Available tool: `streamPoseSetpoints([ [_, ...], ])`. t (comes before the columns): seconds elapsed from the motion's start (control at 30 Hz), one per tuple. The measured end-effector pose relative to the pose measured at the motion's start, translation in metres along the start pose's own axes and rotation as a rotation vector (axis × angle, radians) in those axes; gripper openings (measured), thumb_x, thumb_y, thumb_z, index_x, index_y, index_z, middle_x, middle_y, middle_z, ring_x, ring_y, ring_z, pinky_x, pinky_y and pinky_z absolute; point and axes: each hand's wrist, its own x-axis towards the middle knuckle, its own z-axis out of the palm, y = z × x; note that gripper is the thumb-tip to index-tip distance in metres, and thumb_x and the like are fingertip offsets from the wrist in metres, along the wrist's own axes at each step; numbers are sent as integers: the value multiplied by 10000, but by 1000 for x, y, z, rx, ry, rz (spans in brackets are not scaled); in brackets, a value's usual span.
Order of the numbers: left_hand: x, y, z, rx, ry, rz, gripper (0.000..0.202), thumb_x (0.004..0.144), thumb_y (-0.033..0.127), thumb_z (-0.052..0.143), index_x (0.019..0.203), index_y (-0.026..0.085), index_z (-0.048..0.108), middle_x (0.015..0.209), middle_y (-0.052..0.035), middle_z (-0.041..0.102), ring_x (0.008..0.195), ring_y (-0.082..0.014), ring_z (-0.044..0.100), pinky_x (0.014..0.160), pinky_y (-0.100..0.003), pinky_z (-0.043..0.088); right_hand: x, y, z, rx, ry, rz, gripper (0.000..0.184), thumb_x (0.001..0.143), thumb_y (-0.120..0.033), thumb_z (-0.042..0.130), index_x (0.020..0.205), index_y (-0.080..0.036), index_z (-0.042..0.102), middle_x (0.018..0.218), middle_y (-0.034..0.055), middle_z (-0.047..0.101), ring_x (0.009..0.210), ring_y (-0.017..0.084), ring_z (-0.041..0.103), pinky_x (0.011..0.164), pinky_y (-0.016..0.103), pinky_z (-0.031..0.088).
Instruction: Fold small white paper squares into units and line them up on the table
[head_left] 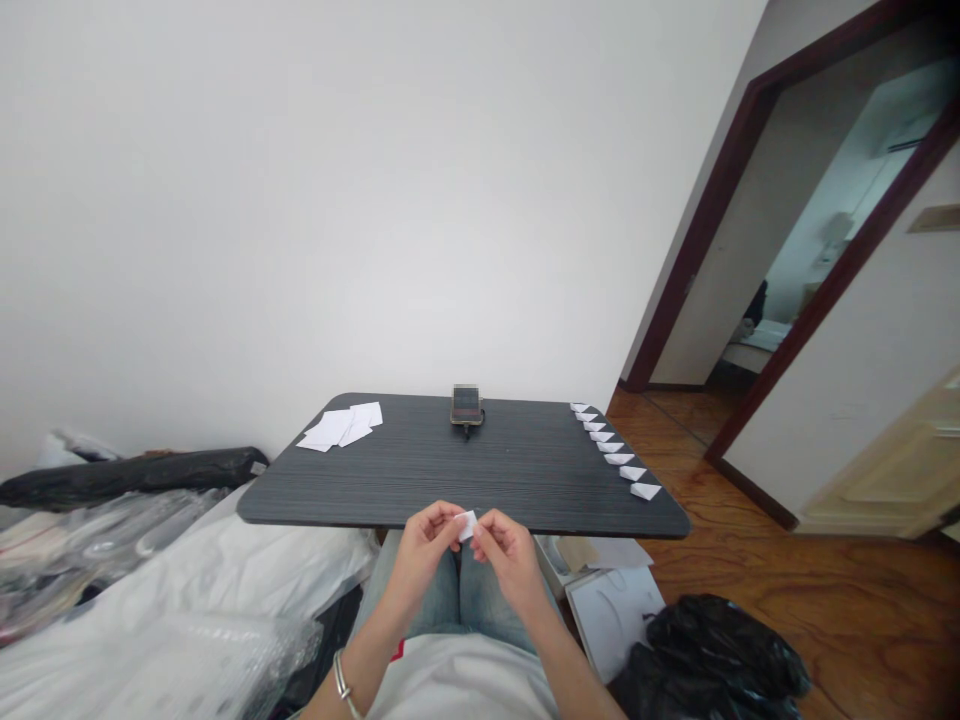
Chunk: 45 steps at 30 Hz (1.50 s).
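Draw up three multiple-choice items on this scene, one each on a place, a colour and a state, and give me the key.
1. Where is the phone?
A) On the floor
B) Near the table's far edge
C) On the person's lap

2. What colour is the tabletop?
A) Pale yellow
B) Bright red
C) Dark grey

3. What state is the small white paper in?
A) Lying on the table
B) Pinched between both hands
C) Lying on the floor

1: B, it lies close to the far edge.
2: C, the striped surface looks dark grey.
3: B, the left hand and right hand hold it from either side.
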Motion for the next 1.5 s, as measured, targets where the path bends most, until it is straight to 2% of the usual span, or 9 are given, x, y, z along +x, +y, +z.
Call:
streamPoseSetpoints([
  [0.13,1,-2,-1,67,-9,35,294,703,412,643,603,141,583,545,12,549,526,-114,465,528,-218,379,-2,0,0,-104,-26,-63,272,825,-342,527,620,-167,563,573,-14,545,526,118,510,524,215,417],
  [0.3,-1,-8,0,84,80,98,325,704,419,639,562,161,501,504,42,481,488,-102,418,501,-211,329,-4,10,6,-54,-39,-23,233,824,-347,531,680,-167,565,584,-16,558,525,118,527,519,212,426],
  [0.4,-2,-11,1,105,86,114,323,725,414,623,572,166,484,516,41,474,497,-104,414,508,-212,323,-5,12,8,-42,-72,-5,238,823,-347,534,666,-169,553,570,-23,546,512,114,517,511,209,416],
  [0.73,-1,-11,2,102,-113,36,347,762,475,560,621,175,460,529,58,418,495,-97,365,494,-211,280,-3,6,4,19,47,-11,315,819,-336,504,548,-188,443,472,-67,390,427,84,347,431,199,272],
  [0.9,-4,-16,5,159,-214,14,344,770,462,553,627,182,413,522,60,418,497,-94,347,489,-206,261,0,4,2,28,104,-43,300,834,-356,479,586,-191,445,477,-74,363,433,87,328,438,205,269],
  [1.1,-6,-17,8,206,-256,-4,346,783,459,521,617,167,436,539,46,426,519,-103,375,508,-213,288,0,7,-1,32,63,-80,291,846,-357,474,608,-194,430,538,-53,410,482,102,394,466,213,322],
  [1.17,-7,-16,9,245,-246,7,359,781,458,514,593,162,442,536,43,412,523,-105,364,506,-217,277,-1,7,-1,31,59,-81,292,845,-354,479,606,-197,419,539,-53,406,484,103,399,467,214,325],
  [1.33,-7,-15,9,305,-119,74,361,774,439,518,566,178,379,544,58,310,527,-98,291,495,-217,233,0,5,1,61,78,-51,289,830,-360,498,604,-190,439,513,-68,367,448,85,326,437,210,257],
  [1.5,-4,-15,4,315,-64,124,370,789,444,501,568,177,372,556,56,298,539,-100,283,502,-219,226,2,5,1,46,26,-36,254,827,-328,501,624,-185,452,521,-70,359,456,84,307,441,212,238],
])
